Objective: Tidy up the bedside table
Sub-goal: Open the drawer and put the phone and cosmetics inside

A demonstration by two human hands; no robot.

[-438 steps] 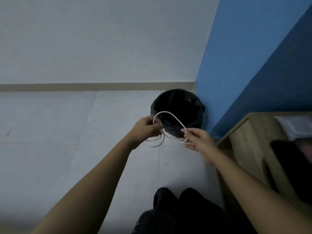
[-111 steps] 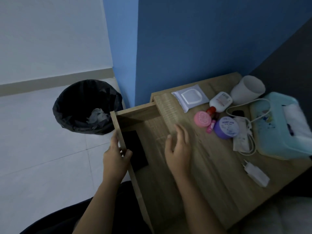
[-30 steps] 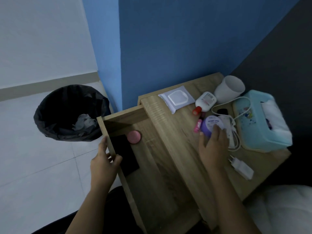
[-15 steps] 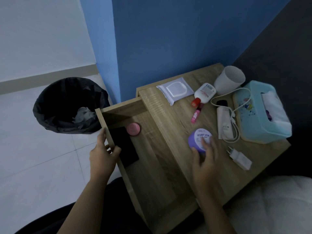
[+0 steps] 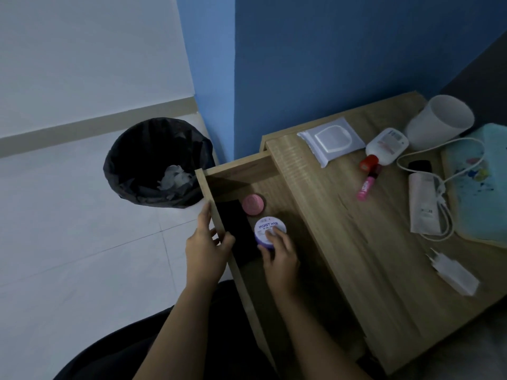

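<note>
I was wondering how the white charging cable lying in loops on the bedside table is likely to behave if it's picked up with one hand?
The white cable will probably be floppy, since it lies in loose curves. Its loops would likely sag and trail. It runs against the white tube and over the teal tissue box, so lifting it may drag or snag.

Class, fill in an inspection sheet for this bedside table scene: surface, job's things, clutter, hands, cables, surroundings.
Surface: wooden bedside table, drawer open.
Job's things: purple jar and pink jar in drawer.
Clutter: wipes pack, bottle, pink tube, cup, tissue box on top.
Hands: left hand holds drawer front; right hand on purple jar.
Cables: white cable, charger plug.
Surroundings: bin, blue wall.
</note>
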